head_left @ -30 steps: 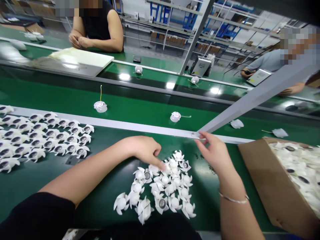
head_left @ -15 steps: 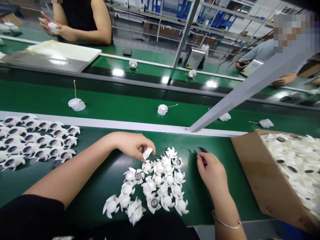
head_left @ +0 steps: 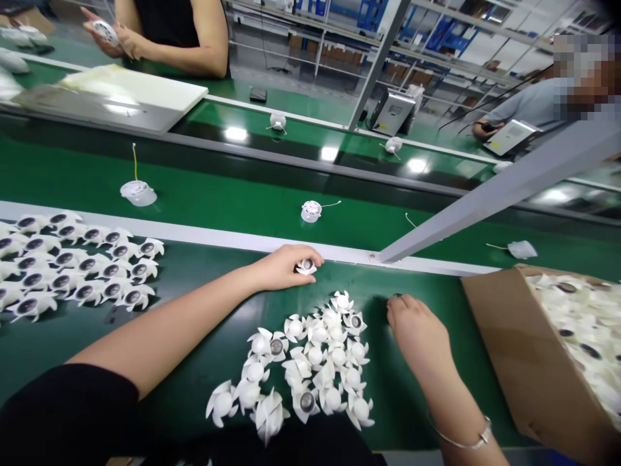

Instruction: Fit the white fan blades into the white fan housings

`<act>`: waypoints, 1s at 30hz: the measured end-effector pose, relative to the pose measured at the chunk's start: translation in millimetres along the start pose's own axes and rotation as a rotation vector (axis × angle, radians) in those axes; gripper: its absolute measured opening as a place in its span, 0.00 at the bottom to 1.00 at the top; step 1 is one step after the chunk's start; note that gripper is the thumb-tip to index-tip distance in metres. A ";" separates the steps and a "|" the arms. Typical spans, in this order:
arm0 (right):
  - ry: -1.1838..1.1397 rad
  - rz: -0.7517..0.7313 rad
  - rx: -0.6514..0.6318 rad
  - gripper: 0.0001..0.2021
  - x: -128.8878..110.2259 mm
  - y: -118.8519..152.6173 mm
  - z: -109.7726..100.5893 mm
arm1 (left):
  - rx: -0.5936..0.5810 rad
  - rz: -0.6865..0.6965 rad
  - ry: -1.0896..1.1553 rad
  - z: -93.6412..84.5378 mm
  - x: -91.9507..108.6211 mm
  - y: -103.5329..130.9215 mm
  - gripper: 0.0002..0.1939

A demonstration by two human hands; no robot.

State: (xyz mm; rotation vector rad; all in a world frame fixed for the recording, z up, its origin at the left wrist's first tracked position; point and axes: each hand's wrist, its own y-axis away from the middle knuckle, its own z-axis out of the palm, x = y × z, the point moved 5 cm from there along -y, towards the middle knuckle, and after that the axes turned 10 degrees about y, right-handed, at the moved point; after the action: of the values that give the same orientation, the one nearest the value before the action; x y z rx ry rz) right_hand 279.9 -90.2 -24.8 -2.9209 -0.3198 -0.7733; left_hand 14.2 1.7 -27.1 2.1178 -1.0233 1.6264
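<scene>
My left hand [head_left: 276, 268] is closed on a small white fan wheel [head_left: 306, 266], whose dark round hub faces up. It is over the green table, just behind a loose pile of similar white fan wheels [head_left: 315, 356]. Most in the pile lie with their white domes up, while a few show dark hubs. Right of the pile, my right hand [head_left: 420, 330] rests low with its fingers curled together. A little dark bit [head_left: 398, 296] shows at its fingertips; what the fingers hold is hidden.
Rows of fan wheels [head_left: 72, 259], hubs up, stand at left. A cardboard box [head_left: 504, 349] full of fan wheels is at right. Behind a white rail [head_left: 218, 236], white round housings [head_left: 311, 211] with wires lie on a green belt. A slanted metal post [head_left: 436, 220] rises there. Co-workers are across.
My left hand has moved away from the pile, back and right, and its fan wheel now shows the hub upward. My right hand has closed in over the dark bits on the table.
</scene>
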 end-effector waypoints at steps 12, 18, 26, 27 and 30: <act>0.003 -0.048 -0.005 0.09 -1.1 -7.8 3.3 | -0.063 0.105 -0.413 -17.2 -2.7 5.4 0.29; -0.672 -0.048 0.115 0.06 -20.9 -37.6 -39.1 | -0.055 0.114 -0.370 -18.5 -3.3 6.8 0.25; -0.957 -0.256 0.102 0.06 -89.7 -94.8 -61.7 | -0.042 0.105 -0.375 -19.9 -3.8 6.4 0.20; -0.928 -0.266 0.107 0.05 -92.9 -97.0 -60.6 | -0.040 0.111 -0.375 -19.8 -4.3 6.4 0.20; -0.781 -0.294 0.137 0.05 -98.2 -97.6 -60.1 | -0.031 0.126 -0.374 -19.5 -5.6 6.6 0.20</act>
State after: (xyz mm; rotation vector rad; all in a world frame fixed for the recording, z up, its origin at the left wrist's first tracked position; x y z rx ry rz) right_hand 145.6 -21.7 -17.4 -2.9303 -0.8277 0.4045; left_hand -5.2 10.8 -27.2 2.4368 -1.3049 1.2790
